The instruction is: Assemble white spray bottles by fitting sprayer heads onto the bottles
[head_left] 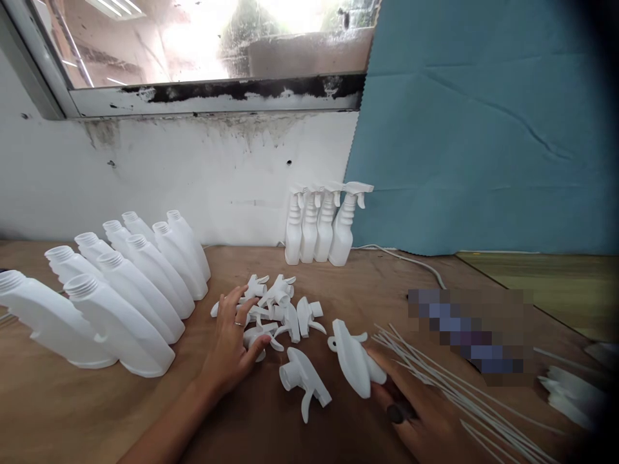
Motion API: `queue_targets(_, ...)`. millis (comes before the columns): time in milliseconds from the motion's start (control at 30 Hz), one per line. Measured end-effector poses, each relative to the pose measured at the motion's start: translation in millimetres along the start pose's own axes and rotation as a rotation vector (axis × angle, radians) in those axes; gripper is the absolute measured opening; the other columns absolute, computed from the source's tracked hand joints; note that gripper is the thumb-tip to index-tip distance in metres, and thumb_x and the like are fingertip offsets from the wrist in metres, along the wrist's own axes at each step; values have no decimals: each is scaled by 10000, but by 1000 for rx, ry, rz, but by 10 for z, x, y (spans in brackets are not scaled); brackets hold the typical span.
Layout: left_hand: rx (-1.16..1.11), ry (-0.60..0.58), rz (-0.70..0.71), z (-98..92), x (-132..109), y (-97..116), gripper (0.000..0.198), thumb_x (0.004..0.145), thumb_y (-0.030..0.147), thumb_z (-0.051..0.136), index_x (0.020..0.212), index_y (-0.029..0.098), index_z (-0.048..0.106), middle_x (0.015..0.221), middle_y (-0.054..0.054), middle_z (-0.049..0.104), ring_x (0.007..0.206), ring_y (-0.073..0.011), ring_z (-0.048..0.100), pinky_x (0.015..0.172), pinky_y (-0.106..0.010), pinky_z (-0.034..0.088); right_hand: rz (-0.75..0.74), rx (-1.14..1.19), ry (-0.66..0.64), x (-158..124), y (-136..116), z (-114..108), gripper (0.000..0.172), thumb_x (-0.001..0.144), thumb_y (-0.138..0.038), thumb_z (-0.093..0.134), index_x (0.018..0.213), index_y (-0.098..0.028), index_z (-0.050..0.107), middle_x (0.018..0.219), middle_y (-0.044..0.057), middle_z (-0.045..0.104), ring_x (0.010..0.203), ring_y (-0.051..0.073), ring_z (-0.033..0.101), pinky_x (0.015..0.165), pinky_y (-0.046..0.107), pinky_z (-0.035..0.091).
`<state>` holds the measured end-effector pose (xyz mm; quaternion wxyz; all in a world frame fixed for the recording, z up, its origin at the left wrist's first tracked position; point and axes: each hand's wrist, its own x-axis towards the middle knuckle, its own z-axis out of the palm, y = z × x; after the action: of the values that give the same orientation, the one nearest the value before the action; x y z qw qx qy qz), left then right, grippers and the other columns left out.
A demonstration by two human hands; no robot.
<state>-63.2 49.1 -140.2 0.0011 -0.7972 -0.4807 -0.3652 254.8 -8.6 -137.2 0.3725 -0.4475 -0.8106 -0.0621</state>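
Observation:
My right hand [416, 399] is closed around a white trigger spray head [353, 357], its flat top turned up. My left hand [235, 341], wearing a ring, spreads its fingers over a loose pile of white trigger spray heads [278, 291]; whether the fingertips grip one is partly hidden. Between the two hands a single spray head [304, 380] lies on the table on its side. Just right of the pile lies another spray head [309, 316], its trigger pointing down and right.
Several open white bottles [145, 270] stand in rows at the left. Against the wall are several bottles with spray heads fitted [342, 225]. Thin white tubes [449, 386] lie beside my right hand, near a pixelated patch [469, 335]. A white cable [411, 258] runs along the back.

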Motion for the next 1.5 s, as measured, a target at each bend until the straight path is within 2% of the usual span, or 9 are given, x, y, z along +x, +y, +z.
queue_targets(200, -593, 36, 77, 98, -118, 642, 352, 910, 279, 583, 1230, 253, 437, 1012, -58, 570, 833, -170, 568, 739, -275, 481, -57, -22, 72, -36, -97, 94, 333, 956, -209, 533, 1287, -234, 565, 1063, 55, 759, 883, 190, 751, 757, 247, 592)
queue_targets(300, -913, -108, -194, 222, -194, 972, 189, 925, 374, 569, 1026, 226, 506, 701, 20, 485, 541, -103, 412, 506, -221, 328, -43, -53, 46, -36, -133, 32, 320, 954, -236, 535, 1270, -240, 585, 1003, 52, 763, 831, 194, 758, 708, 241, 602)
queue_targets(400, -1062, -237, -156, 295, -220, 1112, 314, 885, 446, 611, 698, 212, 518, 593, 10, 437, 520, -112, 380, 513, -260, 284, -40, -63, 15, -46, -107, -20, 336, 955, -253, 519, 1284, -236, 586, 954, 51, 764, 759, 185, 762, 652, 221, 602)
queue_targets(567, -1206, -545, -114, 356, -264, 1130, 521, 836, 550, 659, 492, 214, 458, 509, 16, 386, 475, -112, 365, 490, -274, 261, -99, -24, 43, -68, -41, 4, 420, 922, -203, 551, 1340, -249, 543, 1002, 47, 765, 827, 184, 764, 688, 206, 603)
queue_targets(833, -1684, -372, -484, 570, -285, 1070, 524, 793, 615, 686, 867, 249, 317, 679, 83, 498, 307, -4, 357, 312, -127, 285, -136, 77, 74, -81, -173, 97, 407, 913, -139, 561, 1312, -223, 572, 900, 43, 754, 738, 158, 746, 643, 204, 589)
queue_targets(1033, -1703, -218, -692, 554, -277, 986, 512, 763, 393, 804, 1055, 212, 425, 812, 16, 637, 648, -94, 643, 569, -159, 514, -246, 101, 81, -42, -312, 204, 338, 967, -224, 539, 1299, -204, 601, 916, 54, 740, 776, 158, 715, 744, 242, 575)
queue_targets(1200, -1887, -325, -777, 450, -213, 807, 373, 778, 487, 642, 925, 210, 440, 657, 7, 631, 397, -147, 567, 301, -193, 392, -180, 115, 225, 34, -194, 51, 494, 1001, -529, 341, 1300, -241, 610, 1010, 90, 687, 962, 237, 684, 923, 380, 523)
queue_targets(1333, -1894, -373, -782, 331, -163, 743, 330, 818, 476, 529, 763, 151, 513, 526, 14, 534, 339, -74, 439, 334, -164, 313, 53, 338, 137, 81, -194, -162, 665, 920, -718, 240, 1092, -256, 687, 724, 49, 652, 658, 231, 667, 663, 361, 550)
queue_targets(1500, -1827, -381, -740, 315, -163, 802, 470, 914, 554, 490, 700, 138, 533, 389, 45, 431, 292, -43, 304, 311, -149, 189, 94, 588, -31, 135, -417, -181, 320, 943, -544, 486, 1058, -294, 650, 850, 33, 717, 774, 213, 720, 666, 260, 581)
